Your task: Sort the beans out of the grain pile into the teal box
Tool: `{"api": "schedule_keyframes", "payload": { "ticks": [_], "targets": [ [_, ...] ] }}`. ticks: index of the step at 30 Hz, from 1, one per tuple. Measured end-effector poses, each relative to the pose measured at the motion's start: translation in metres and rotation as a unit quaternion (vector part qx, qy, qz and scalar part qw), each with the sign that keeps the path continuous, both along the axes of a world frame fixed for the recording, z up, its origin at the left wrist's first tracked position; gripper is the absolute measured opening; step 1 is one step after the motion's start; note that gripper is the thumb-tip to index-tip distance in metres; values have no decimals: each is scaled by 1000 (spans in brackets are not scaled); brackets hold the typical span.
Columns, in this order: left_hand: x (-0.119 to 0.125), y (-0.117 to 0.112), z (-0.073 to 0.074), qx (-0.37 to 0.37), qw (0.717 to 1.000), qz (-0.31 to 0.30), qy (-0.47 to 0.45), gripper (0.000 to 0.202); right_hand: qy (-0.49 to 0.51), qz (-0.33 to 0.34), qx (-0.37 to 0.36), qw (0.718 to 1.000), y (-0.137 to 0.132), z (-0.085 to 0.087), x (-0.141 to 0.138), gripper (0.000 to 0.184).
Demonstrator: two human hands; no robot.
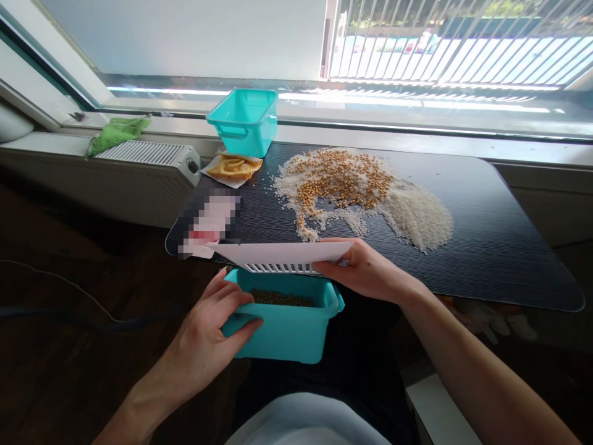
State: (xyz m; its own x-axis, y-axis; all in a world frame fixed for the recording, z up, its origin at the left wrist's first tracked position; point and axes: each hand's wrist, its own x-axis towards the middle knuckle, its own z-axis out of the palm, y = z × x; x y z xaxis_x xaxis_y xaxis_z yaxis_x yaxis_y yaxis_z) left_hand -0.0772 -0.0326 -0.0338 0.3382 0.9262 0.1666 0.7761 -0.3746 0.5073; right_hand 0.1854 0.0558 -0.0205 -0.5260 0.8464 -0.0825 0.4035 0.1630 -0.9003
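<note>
My left hand [210, 334] grips the left side of a turquoise plastic tub [290, 334] held below the table's near edge, above my lap; dark green beans lie inside it. My right hand [365, 269] pinches the right end of a white sheet of paper [278, 252] that lies over the tub's far rim at the table edge. A white slotted piece [282, 268] shows just under the paper. On the black table [500, 247] lies a spread pile of yellow-brown beans [340, 176] mixed with white rice [417, 213].
A second turquoise tub [244, 118] stands at the table's back left, with a yellow crumpled thing on a white sheet [234, 167] before it. A blurred patch [210, 221] covers something near the front left corner. A radiator [139, 154] with a green cloth [118, 131] is on the left, under the window.
</note>
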Motion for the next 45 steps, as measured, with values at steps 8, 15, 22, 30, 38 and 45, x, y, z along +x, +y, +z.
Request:
{"api": "schedule_keyframes", "payload": {
  "ticks": [8,15,22,30,38,45],
  "targets": [
    [36,-2,13,-24,996,-61,-58,7,8,-223,55,973,-44,-21,25,29],
    [52,1,8,-33,993,-95,-58,7,-6,-360,85,929,-47,-18,49,25],
    [50,4,7,-41,993,-102,-40,7,-32,-339,93,936,-31,-13,55,21],
    [49,6,7,-48,993,-91,-53,9,-19,-268,87,959,-28,-4,54,23],
    [48,5,7,-64,994,-76,-52,7,-22,-237,99,966,-18,-6,47,24],
    [45,4,5,-55,995,-71,-50,6,-35,-210,101,972,-25,0,57,22]
  ]
}}
